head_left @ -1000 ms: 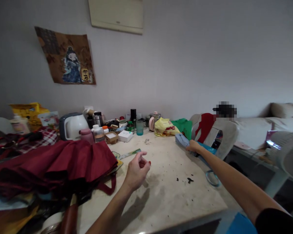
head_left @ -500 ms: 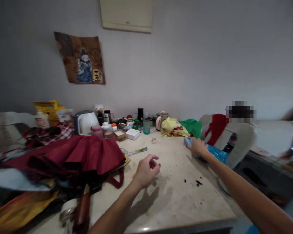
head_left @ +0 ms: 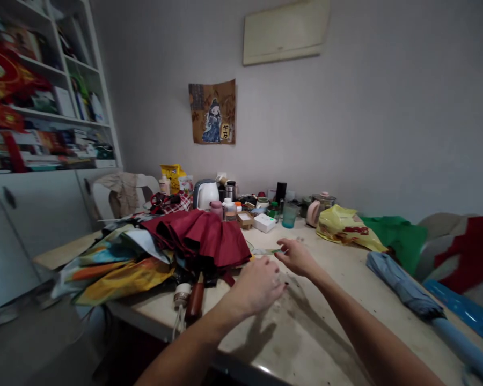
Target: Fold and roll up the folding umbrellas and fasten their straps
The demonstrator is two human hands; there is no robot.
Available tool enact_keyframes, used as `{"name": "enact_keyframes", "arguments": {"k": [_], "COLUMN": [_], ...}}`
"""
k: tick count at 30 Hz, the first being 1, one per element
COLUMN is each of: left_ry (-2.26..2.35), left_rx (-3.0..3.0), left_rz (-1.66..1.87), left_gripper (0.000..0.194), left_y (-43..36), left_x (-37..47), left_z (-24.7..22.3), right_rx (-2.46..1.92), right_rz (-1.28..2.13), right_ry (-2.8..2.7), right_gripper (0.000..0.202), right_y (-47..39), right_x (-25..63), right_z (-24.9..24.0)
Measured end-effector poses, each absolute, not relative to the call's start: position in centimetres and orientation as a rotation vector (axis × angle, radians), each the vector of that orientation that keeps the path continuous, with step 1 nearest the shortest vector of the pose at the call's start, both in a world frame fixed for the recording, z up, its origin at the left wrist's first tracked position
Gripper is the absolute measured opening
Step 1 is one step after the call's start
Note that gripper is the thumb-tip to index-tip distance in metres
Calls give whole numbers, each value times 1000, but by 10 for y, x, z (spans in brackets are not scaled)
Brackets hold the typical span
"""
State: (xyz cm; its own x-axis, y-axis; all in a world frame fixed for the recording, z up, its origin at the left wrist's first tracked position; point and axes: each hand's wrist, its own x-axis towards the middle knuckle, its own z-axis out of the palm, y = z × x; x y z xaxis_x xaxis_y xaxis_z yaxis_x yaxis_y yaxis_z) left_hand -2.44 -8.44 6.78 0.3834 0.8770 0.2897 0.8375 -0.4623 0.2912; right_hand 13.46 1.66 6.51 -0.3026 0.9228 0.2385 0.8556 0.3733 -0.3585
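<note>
Above the middle of the table [head_left: 314, 327], my left hand [head_left: 260, 287] hovers with loosely bent fingers and no object visible in it. My right hand [head_left: 295, 257] is just beyond it, empty, its fingers apart and pointing left. To their left lies a dark red umbrella [head_left: 203, 236], loosely gathered, its brown handle [head_left: 196, 300] toward me. Under and beside it are a yellow and orange patterned umbrella [head_left: 124, 279] and other folded fabric. A folded light blue umbrella [head_left: 404, 284] lies along the table's right side, apart from both hands.
Along the back stand a white kettle [head_left: 207, 194], a small white box [head_left: 264, 222], a teal cup [head_left: 288, 215], a pink-handled pot [head_left: 322, 206] and several bottles. A yellow plastic bag [head_left: 346, 225] and green fabric [head_left: 398, 236] are at back right. A shelf unit [head_left: 44, 112] stands left.
My right hand has left the light blue umbrella at the right and come to the table's middle beside my left hand. The view has turned left, bringing in the shelves.
</note>
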Motion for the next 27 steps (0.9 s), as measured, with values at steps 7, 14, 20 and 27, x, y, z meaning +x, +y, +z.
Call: {"name": "enact_keyframes", "arguments": {"k": [7, 14, 20, 27], "left_ry": [2435, 2208, 1418, 261], "left_rx": [2139, 1958, 1141, 478], "left_rz": [450, 513, 1283, 1572], "left_gripper": [26, 71, 49, 39], "left_y": [-101, -87, -77, -103], "left_x": [-137, -155, -158, -136], "left_z": [17, 4, 45, 153], "right_rx": [-1457, -1363, -1134, -897], "right_rz": [326, 413, 447, 465], "right_ry": [-2205, -2240, -2361, -2163], "right_gripper": [38, 35, 36, 48], "right_y": [15, 20, 3, -5], "right_x": [130, 133, 130, 140], "right_z": [70, 70, 75, 88]}}
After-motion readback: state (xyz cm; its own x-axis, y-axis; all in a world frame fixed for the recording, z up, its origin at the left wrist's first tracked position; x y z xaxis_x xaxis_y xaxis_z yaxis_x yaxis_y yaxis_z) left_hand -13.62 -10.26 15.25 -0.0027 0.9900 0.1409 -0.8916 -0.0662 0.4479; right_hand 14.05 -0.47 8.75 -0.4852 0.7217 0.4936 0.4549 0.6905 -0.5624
